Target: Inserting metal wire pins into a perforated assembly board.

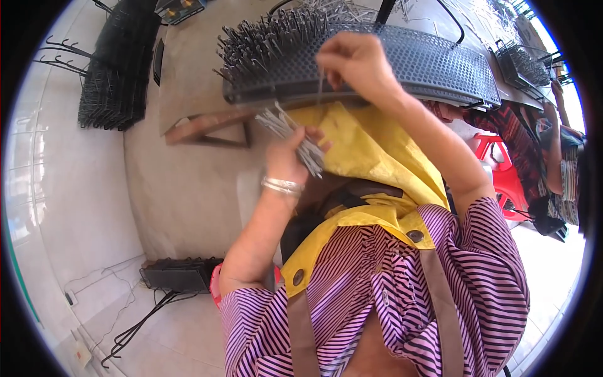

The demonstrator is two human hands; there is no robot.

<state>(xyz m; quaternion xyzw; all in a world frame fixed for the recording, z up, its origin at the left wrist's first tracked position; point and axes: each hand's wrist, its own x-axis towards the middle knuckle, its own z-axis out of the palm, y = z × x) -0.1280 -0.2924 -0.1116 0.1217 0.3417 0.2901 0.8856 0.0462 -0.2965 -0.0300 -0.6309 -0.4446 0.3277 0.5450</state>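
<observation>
My left hand (290, 156) is wrapped round a bundle of thin grey metal rods (275, 120), whose ends stick out above and below the fingers. Up and to the right, my right hand (359, 61) pinches one slim rod (320, 89), blurred and hanging downward near the front edge of a black perforated rack (433, 60). Many dark-tipped rods (260, 47) stand packed upright in the holes at the left of this rack. Yellow apron cloth (352, 141) lies below both hands.
A brown bench frame (210, 125) supports the left side under the rack. Stacked black racks (113, 75) stand at far left, and another black rack (179, 276) lies low left. Loose rods lie behind. Another person sits at right near a red plastic stool (505, 179).
</observation>
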